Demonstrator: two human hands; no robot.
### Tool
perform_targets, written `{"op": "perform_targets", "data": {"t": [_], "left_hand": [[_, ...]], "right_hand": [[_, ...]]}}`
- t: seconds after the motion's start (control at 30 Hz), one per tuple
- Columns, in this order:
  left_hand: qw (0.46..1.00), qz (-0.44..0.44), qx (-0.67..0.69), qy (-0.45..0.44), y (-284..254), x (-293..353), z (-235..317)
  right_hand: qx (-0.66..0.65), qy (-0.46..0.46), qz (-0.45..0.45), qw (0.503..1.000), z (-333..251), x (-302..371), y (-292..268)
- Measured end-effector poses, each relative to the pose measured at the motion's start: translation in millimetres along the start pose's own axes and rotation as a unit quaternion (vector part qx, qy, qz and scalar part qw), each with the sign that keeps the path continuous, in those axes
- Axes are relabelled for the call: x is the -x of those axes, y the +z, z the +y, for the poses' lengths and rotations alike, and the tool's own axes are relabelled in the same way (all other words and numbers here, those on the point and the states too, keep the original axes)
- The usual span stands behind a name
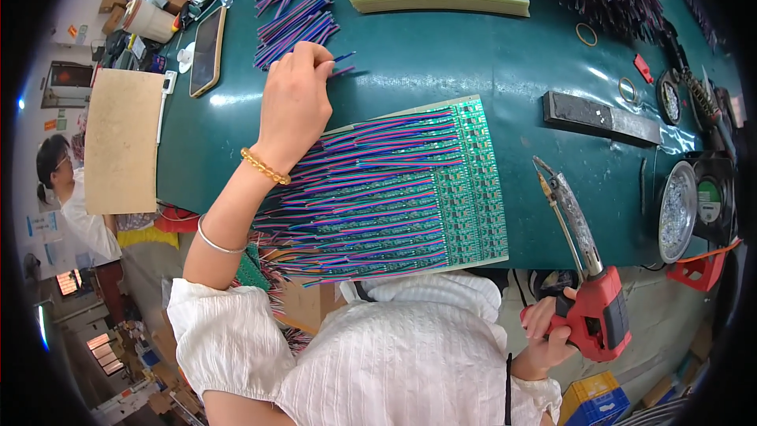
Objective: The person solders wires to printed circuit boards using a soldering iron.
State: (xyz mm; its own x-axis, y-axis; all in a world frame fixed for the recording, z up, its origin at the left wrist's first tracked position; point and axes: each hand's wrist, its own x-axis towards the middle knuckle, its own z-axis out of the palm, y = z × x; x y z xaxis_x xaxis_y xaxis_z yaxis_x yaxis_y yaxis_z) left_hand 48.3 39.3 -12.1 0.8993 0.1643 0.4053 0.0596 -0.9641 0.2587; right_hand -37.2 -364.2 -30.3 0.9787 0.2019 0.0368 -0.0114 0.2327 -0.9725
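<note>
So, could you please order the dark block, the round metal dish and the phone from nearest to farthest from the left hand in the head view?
1. Phone: left of the left hand.
2. Dark block: well to the hand's right.
3. Round metal dish: farther right, lower in the view.

White blouse [394,355], yellow-beaded bracelet [264,169]

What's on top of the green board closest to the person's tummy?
Rows of thin blue, pink and dark wires lie across the green board, leaving its right side showing. Much of the board under the wires is covered, so I can't see it.
</note>
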Motion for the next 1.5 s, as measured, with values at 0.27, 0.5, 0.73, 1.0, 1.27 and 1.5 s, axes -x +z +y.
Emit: {"op": "perform_targets", "data": {"t": [0.27,0.5,0.73,1.0,1.27,1.5], "left_hand": [[0.995,0.022,0.093,0.014,-9,-1,18],[0.994,0.046,-0.026,0.092,-8,-2,19],[0.995,0.006,0.075,0.059,-31,9,60],[0.932,-0.185,0.303,-0.078,-32,32,121],[0.951,-0.16,0.257,-0.055,-5,35,123],[0.953,-0.209,0.213,-0.059,-7,30,126]], "right_hand": [[-0.009,0.061,0.049,0.997,-7,3,5],[-0.013,0.065,0.045,0.997,-4,6,1],[-0.005,0.007,0.02,1.0,3,3,2],[-0.04,0.061,0.024,0.997,-11,5,-1],[-0.03,-0.003,-0.014,0.999,-3,-2,-2],[-0.032,0.02,-0.025,0.999,-6,-5,-1]]}}
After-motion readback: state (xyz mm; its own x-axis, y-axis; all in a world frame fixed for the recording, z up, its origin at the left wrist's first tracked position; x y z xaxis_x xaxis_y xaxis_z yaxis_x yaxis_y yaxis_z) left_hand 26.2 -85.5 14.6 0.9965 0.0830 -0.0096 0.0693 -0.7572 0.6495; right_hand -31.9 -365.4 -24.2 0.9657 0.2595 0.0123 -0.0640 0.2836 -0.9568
